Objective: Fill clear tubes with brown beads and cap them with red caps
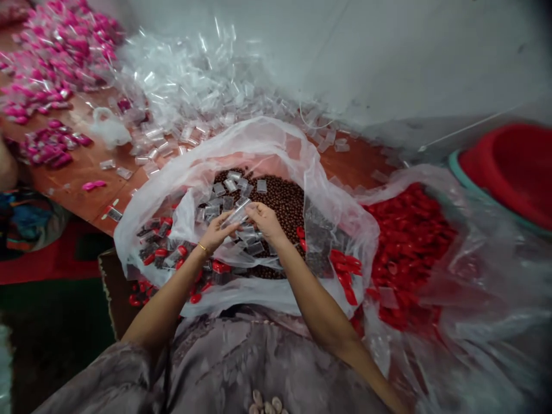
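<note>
Over brown beads (284, 201), both hands (214, 233) grasp clear plastic containers (237, 212), their number hard to tell

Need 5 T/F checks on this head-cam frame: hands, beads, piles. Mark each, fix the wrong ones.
1. The left hand and right hand hold clear plastic between them. True.
2. The gold bracelet is on the right wrist. False: it is on the left.
3. In the picture, the heap of red parts lies right of the brown beads. True.
4. The big pink pile is at the picture's lower right. False: it is at the upper left.
5. The red basin stands between the hands. False: it is at the picture's far right.
</note>
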`<action>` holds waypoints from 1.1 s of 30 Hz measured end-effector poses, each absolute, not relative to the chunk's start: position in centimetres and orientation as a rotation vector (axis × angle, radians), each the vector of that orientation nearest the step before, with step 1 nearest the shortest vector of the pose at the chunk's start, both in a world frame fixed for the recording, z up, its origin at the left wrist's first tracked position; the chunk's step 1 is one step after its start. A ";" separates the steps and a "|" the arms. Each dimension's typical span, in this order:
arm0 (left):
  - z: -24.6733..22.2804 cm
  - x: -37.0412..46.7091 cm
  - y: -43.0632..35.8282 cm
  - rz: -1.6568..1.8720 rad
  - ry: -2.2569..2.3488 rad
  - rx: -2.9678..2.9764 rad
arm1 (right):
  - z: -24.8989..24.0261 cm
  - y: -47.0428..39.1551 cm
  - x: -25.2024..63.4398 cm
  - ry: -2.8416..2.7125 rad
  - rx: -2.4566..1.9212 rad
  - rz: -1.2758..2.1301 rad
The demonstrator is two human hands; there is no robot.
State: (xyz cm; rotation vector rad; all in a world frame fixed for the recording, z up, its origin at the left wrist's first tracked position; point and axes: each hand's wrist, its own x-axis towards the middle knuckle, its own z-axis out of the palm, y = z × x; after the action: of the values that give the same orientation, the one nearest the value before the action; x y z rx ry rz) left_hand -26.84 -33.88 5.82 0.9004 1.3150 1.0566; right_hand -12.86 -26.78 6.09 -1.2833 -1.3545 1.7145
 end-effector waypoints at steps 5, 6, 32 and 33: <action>6.1 -27.3 -35.7 0.936 1.269 0.738 | 4.9 -26.2 -11.8 -1.021 -1.559 1.622; 6.1 -27.3 -35.9 0.915 1.247 0.719 | 4.8 -25.8 -11.8 -0.992 -1.568 1.580; 4.3 -23.6 -35.5 0.035 1.567 1.975 | 4.0 -23.1 -8.8 -1.838 -1.724 0.941; 3.9 -23.1 -35.8 -0.009 1.520 2.025 | 4.2 -23.4 -7.8 -1.927 -1.772 0.802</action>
State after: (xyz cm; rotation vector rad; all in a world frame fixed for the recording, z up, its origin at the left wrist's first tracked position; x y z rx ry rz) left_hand -23.13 -35.82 3.91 2.0252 1.5203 -0.0085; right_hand -7.77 -23.37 4.21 -1.7718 -1.9273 0.8020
